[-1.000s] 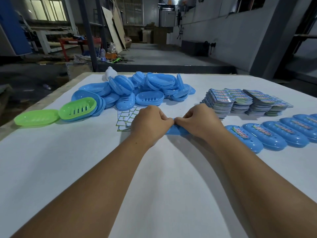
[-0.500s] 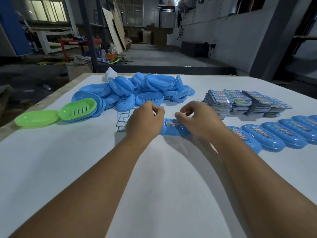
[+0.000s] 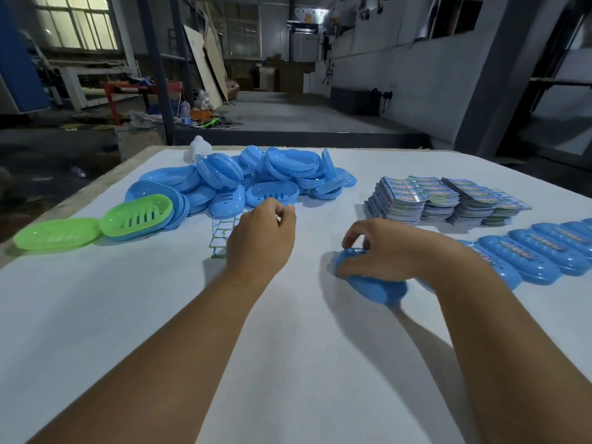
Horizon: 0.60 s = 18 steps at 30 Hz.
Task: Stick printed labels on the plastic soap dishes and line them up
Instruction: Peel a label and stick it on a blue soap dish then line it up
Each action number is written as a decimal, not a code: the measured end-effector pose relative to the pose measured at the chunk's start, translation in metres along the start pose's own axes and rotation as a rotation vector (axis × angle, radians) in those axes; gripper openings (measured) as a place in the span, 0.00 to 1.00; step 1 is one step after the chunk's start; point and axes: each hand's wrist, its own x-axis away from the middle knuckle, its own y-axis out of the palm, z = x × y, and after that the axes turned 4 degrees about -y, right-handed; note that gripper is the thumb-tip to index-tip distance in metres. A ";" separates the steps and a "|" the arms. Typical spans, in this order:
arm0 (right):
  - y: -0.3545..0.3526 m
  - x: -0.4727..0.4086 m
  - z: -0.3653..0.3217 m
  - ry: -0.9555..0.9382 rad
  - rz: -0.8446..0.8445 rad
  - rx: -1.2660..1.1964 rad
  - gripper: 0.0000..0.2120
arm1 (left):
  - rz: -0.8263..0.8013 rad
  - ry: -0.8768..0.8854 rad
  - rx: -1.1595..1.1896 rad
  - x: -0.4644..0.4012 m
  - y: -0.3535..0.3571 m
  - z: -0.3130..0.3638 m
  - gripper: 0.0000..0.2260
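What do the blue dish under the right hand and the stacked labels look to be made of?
Blue dish: moulded plastic by the look, smooth and slightly glossy, with soft highlights on its rounded rim. Stacked labels: probably printed paper or card, thin flat sheets with colourful print and layered edges.

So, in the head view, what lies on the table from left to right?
Green soap dishes → blue dish pile → left hand → right hand holding a blue dish → labelled dish row.

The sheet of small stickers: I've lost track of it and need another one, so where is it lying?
In the head view the sheet of small stickers lies flat on the table, left of centre, just in front of the pile of blue dishes and partly hidden by the left hand.
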 end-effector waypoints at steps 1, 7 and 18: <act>-0.003 0.002 0.003 0.046 -0.013 0.027 0.21 | -0.002 0.001 0.000 0.000 0.000 0.000 0.13; -0.014 0.010 0.016 0.163 -0.011 0.067 0.19 | -0.003 -0.003 0.001 -0.003 0.000 -0.002 0.13; -0.009 -0.001 0.028 0.118 0.067 0.025 0.19 | 0.012 0.023 -0.048 -0.001 -0.005 -0.008 0.12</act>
